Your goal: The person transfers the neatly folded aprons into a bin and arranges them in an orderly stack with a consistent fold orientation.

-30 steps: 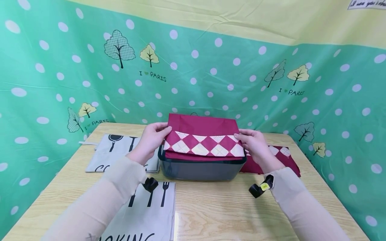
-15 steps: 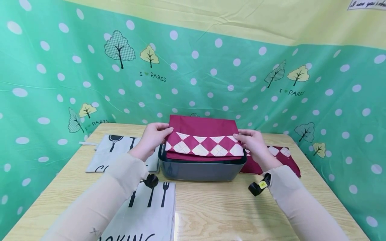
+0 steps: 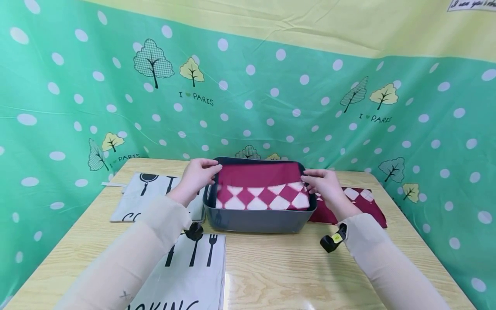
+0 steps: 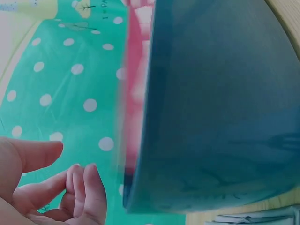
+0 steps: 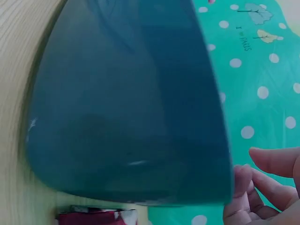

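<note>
A folded dark red cloth point(image 3: 259, 173) with a band of white diamonds lies inside a grey-blue plastic bin point(image 3: 259, 221). My left hand point(image 3: 195, 178) hovers at the bin's left rim, and in the left wrist view its thumb and fingers point(image 4: 89, 192) are apart with nothing between them. At the opposite rim is my right hand point(image 3: 327, 186). The right wrist view shows its thumb spread from the fingers point(image 5: 241, 183), which are right beside the bin's edge and hold nothing. In the left wrist view the cloth shows as a blurred strip behind the rim.
Right of the bin lies another folded red diamond-patterned cloth point(image 3: 360, 209). Folded white cloths with kitchen-tool prints lie at the left, one farther back point(image 3: 135, 196) and one in front point(image 3: 193, 280). A polka-dot curtain point(image 3: 248, 86) hangs behind the wooden table point(image 3: 290, 275).
Both hands have let go of the red cloth. It has dropped from above the rim down into the bin, so the back rim now shows. The hands have barely moved.
</note>
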Demonstrator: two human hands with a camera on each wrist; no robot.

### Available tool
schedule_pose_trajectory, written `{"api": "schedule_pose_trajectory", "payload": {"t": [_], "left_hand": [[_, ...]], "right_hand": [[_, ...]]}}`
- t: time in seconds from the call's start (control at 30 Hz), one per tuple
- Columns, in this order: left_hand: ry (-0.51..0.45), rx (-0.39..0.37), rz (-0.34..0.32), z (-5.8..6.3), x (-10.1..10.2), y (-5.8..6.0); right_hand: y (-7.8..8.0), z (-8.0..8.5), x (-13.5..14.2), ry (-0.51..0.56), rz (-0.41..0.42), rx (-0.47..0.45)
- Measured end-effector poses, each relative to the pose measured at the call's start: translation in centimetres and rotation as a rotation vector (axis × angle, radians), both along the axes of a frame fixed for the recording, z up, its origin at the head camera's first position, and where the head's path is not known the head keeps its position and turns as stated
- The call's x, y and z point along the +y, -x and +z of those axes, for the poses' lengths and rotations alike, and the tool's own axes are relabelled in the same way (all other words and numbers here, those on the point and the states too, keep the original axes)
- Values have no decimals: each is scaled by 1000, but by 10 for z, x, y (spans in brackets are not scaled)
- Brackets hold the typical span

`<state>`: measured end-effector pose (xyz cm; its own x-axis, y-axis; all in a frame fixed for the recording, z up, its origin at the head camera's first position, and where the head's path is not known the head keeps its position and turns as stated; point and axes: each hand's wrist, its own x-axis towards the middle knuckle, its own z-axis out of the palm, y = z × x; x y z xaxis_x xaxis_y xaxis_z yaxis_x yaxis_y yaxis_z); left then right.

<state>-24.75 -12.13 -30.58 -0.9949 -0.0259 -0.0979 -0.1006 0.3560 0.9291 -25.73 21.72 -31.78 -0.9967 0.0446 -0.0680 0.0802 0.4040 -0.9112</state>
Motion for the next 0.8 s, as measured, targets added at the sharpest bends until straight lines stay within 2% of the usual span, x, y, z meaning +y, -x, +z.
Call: {"api": "schedule_pose_trajectory", "payload": {"t": [0.3,0.57,0.8], "left_hand": [[13,3,-15,-5,2,-5],[-9,3,-19,-6,1,-7],[-23,6,-28,-1,-5,-14]], "right_hand": [[-1,-7,4,10,9,35],[-4,-3,1,42,13,31],[-9,1,1,82,21,48]]}}
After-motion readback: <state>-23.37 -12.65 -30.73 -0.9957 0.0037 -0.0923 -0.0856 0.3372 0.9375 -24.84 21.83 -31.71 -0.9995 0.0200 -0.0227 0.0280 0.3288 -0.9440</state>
